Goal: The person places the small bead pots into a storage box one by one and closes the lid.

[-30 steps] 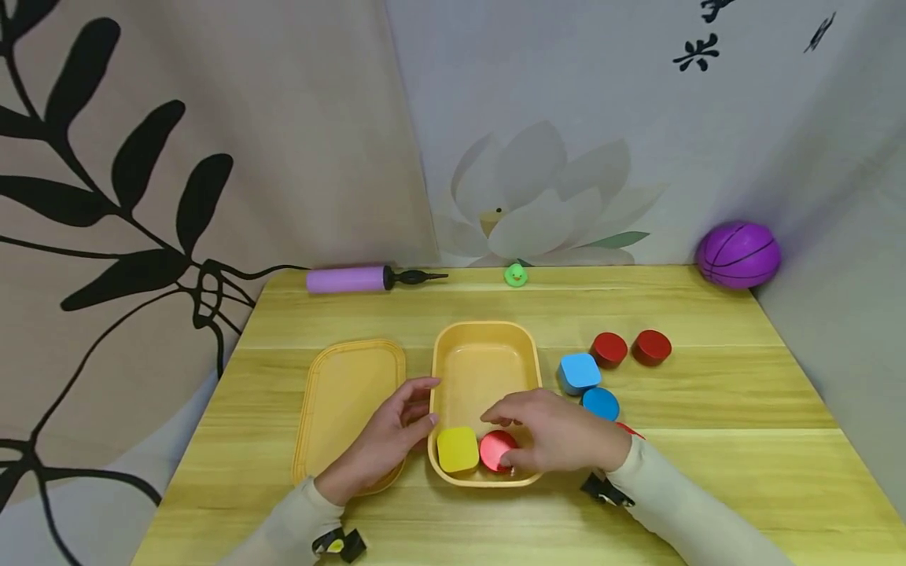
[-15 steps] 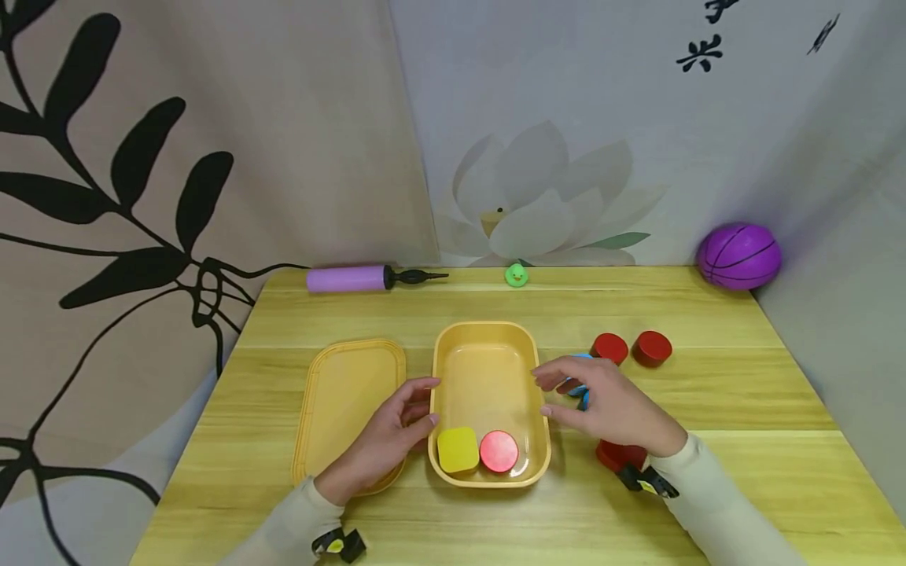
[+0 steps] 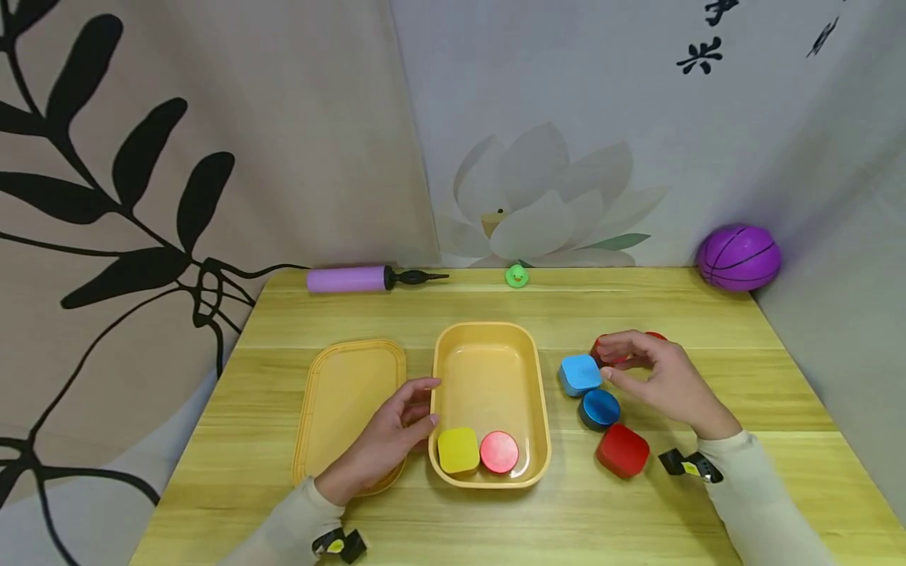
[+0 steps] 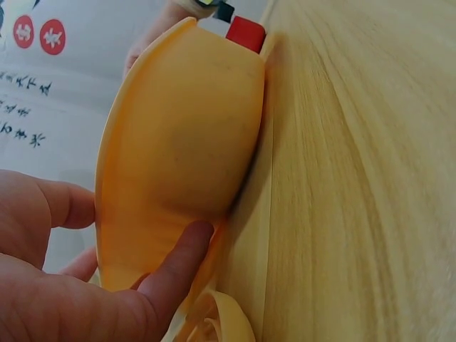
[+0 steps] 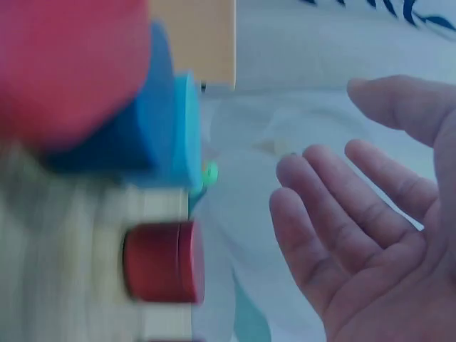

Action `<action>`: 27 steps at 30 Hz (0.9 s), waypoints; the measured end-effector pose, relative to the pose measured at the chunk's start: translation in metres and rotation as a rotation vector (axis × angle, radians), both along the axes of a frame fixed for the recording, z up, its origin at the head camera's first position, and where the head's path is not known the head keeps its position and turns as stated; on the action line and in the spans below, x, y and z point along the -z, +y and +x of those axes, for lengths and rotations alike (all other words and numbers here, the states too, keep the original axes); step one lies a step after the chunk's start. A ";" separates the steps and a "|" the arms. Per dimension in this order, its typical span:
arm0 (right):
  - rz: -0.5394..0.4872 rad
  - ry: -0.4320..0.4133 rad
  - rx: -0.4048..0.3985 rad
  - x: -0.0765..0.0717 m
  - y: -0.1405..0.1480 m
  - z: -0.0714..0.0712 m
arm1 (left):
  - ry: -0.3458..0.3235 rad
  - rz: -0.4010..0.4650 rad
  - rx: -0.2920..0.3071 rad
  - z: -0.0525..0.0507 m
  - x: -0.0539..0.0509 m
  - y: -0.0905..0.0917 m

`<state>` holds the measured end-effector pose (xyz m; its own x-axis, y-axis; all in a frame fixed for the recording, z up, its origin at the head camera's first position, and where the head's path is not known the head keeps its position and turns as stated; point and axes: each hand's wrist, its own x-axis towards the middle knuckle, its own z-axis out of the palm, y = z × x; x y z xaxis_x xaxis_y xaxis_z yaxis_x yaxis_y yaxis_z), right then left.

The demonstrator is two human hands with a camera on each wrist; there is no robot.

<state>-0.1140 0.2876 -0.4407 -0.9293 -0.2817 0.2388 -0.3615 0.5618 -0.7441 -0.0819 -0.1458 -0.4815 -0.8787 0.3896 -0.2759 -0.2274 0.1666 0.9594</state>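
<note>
My left hand (image 3: 388, 440) rests against the left side of a yellow-orange plastic box (image 3: 488, 377). In the left wrist view its thumb and fingertips touch the box's outer wall (image 4: 185, 128) and rim. A yellow rounded-square block (image 3: 458, 450) and a pinkish-red round block (image 3: 499, 452) lie inside at the near end. Farther right, my right hand (image 3: 665, 381) hovers with fingers apart and nothing between them. Beneath or beside it are a light-blue square block (image 3: 580, 375) and a partly hidden red round block (image 5: 162, 262). A blue round block (image 3: 600, 409) and a red square block (image 3: 623, 450) sit nearer.
The box's flat lid (image 3: 350, 401) lies left of it, partly under my left forearm and hand. A purple pump (image 3: 350, 279), a small green duck (image 3: 517, 276) and a purple ball (image 3: 738, 257) line the table's back edge. Another red round block is mostly hidden behind my right hand.
My right hand has let go of the pinkish-red round block in the box and moved right, out over the loose blocks. The left hand has stayed at the box.
</note>
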 end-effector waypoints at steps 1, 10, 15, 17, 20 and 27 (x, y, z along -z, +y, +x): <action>0.000 -0.003 0.025 0.001 0.004 0.000 | -0.001 0.001 0.001 0.000 0.000 0.000; 0.048 -0.029 0.221 0.010 0.042 -0.006 | -0.004 -0.002 0.005 0.000 -0.001 0.000; 0.070 -0.059 0.280 0.017 0.062 -0.011 | -0.004 -0.005 0.003 0.000 -0.002 0.000; 0.073 -0.079 0.292 0.019 0.070 -0.012 | -0.003 -0.009 0.002 0.000 -0.002 0.000; 0.068 -0.107 0.287 0.025 0.080 -0.016 | -0.002 -0.011 0.000 0.000 -0.001 0.000; 0.045 -0.247 0.223 0.041 0.095 -0.023 | -0.006 -0.001 0.005 0.000 -0.001 -0.001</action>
